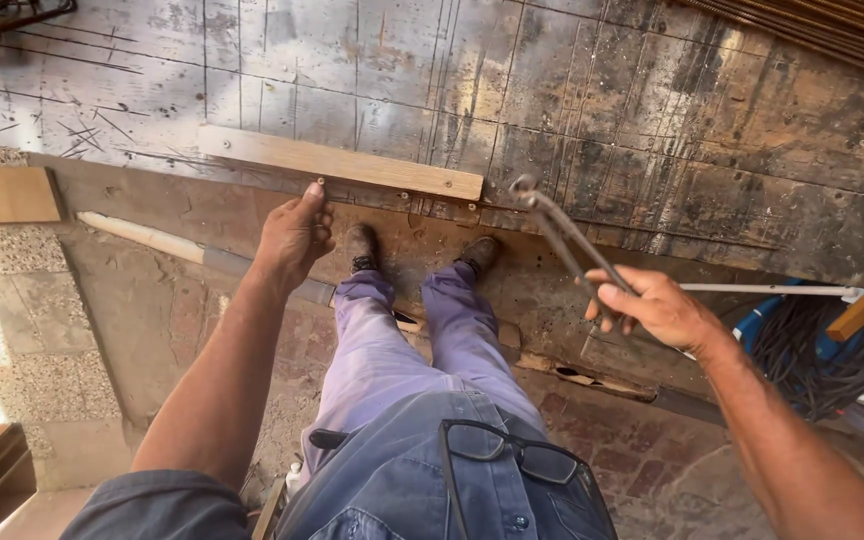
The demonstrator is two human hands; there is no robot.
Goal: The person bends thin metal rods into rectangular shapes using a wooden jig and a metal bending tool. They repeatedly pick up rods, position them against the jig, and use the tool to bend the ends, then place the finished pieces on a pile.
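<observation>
Fingers of left hand (pixel 295 232) bunched, tips pressing end of wooden batten (pixel 340 161) flat on scarred worktop (pixel 652 120), steadying it. Right hand (pixel 652 307) clamped round pincer handles (pixel 564 235), jaws raised near batten's right end.

There is one view only, from a camera worn on the person's head. It looks steeply down and slightly forward, along the person's own chest, legs and boots (pixel 420 252) to the ground below. Both forearms enter from the bottom corners, so the hands sit mid-frame and close: the left hand (pixel 295 232) left of centre, the right hand (pixel 652 308) to the right. The upper half takes in a scuffed, line-marked board (pixel 652 110) lying ahead of the feet. The wide lens bends straight edges near the borders. No second view overlaps this one.
</observation>
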